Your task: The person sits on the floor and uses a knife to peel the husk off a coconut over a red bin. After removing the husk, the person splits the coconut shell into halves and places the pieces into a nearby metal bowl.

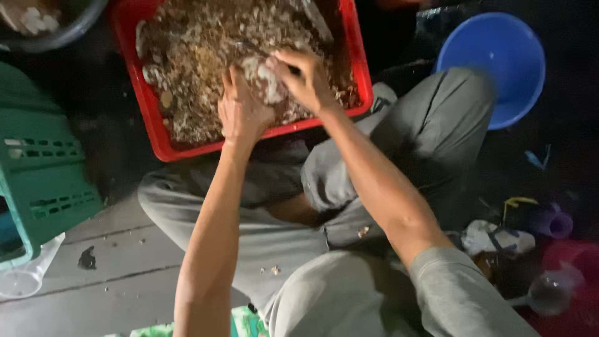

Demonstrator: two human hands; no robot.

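Red plastic crate (156, 134) sits at top centre, tilted a bit in view, full of brownish shell rubble and pale broken bits, looks like shellfish debris (199, 56). I see both hands inside it, near its front edge.

Left hand (240, 111) lies palm-down on the pile, fingers close together and curled around the left side of a pale whitish lump (267, 84), likely a shell or shell cluster. Right hand (306, 78) comes in from the right and covers the top of the same lump, fingers bent and pinched; something dark and thin pokes out between them, maybe a tool, I cannot tell. So the lump is gripped between both hands, resting on the debris, close to the crate's near wall.

Forearms are bare, grey short sleeve on the right arm. Person is seated low, grey trousers (430, 125), knees spread, crate just beyond the lap. A few shell crumbs lie on the trousers.

Around: green slatted plastic crate (43, 181) at left, a clear plastic cup (28, 274) beside its lower corner on the grey plank floor (125, 262). Blue plastic basin (493, 62) at upper right, well apart from the red crate. Dark bowl (50, 22) with pale pieces at top left corner. Right edge is dim clutter: a purple thing, a sandal-like item, red shapes, too dark to name.
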